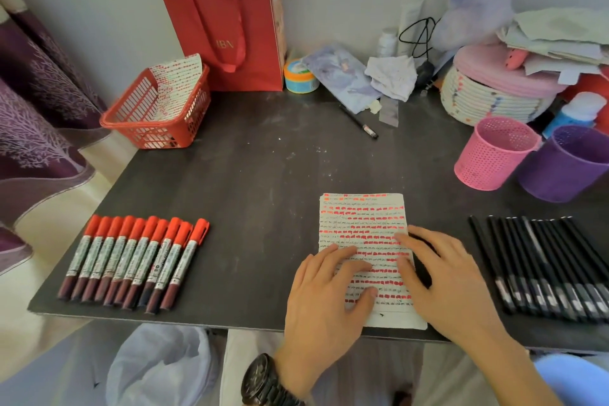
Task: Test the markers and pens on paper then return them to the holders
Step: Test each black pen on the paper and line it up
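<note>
I see the paper (362, 217) lying flat on the dark table (263, 175); it is full of red marks and small dark scribbles. My left hand (324, 290) rests on the lower left part of the paper; its fingers are straight and a bit spread, and it holds nothing; a dark watch (267, 379) sits on that wrist. My right hand (451, 280) lies over the right edge of the paper, with its fingertips on the sheet; its fingers are flat and spread too, and it holds nothing.

Well to the left of the paper the red markers (131, 260) lie in a neat row, side by side, with their red caps on. To the right of the paper the black pens (543, 267) lie in a row as well. Behind the paper and to its right stands the pink holder (494, 155); the purple holder (566, 165) is just beside it, even more to the right. One lone black pen (359, 122) lies well behind the paper. Far back and to the left of the paper sits a red basket (158, 109) with another marked sheet in it; a red bag (224, 26) stands by the wall, behind the paper.
</note>
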Motion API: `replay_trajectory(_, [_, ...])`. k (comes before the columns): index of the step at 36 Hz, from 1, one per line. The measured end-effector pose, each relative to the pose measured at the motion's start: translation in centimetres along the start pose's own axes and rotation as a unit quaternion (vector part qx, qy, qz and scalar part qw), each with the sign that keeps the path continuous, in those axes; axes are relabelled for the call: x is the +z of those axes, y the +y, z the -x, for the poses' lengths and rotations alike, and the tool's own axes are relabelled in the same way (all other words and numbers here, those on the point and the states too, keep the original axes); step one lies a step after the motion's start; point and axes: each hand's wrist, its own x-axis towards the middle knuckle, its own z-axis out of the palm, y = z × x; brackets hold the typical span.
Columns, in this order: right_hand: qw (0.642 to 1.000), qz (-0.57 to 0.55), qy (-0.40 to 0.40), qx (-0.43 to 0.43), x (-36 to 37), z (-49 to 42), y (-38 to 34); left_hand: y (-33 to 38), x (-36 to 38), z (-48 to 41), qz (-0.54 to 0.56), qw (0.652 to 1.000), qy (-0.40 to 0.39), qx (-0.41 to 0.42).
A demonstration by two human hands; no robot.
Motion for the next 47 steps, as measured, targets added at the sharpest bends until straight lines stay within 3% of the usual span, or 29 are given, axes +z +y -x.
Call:
replay_trajectory(7, [1.000, 0.006, -0.006, -0.003, 0.5, 0.0, 0.9, 0.2, -1.8, -2.2, -0.080, 0.994, -0.068, 0.043])
replay_trajectory(10, [1.000, 0.005, -0.017, 0.000, 0.4, 0.0, 0.9, 0.3, -3.4, -6.3, -0.072, 0.991, -0.107, 0.022])
replay_trajectory(16, [1.000, 0.000, -0.028, 0.011, 0.2, 0.0, 1.0, -0.3, -5.4, -17.6, -0.083, 0.990, -0.105, 0.031])
replay_trajectory(24, [0.998, -0.012, -0.056, 0.034, -0.1, -0.3, 0.8, -0.6, -2.1, -26.5, -0.206, 0.960, -0.187, 0.011])
replay_trajectory(31, [0.996, -0.020, -0.080, 0.044, -0.2, -0.5, 0.7, -1.6, -0.1, -28.9, -0.280, 0.944, -0.177, 0.006])
replay_trajectory(39, [0.996, -0.017, -0.074, 0.045, -0.3, -0.5, 0.5, -1.7, -0.3, -29.4, -0.249, 0.963, -0.099, 0.027])
replay_trajectory(47, [0.997, -0.018, -0.067, 0.044, -0.3, -0.5, 0.5, -1.1, -0.1, -28.6, -0.282, 0.948, -0.147, 0.000])
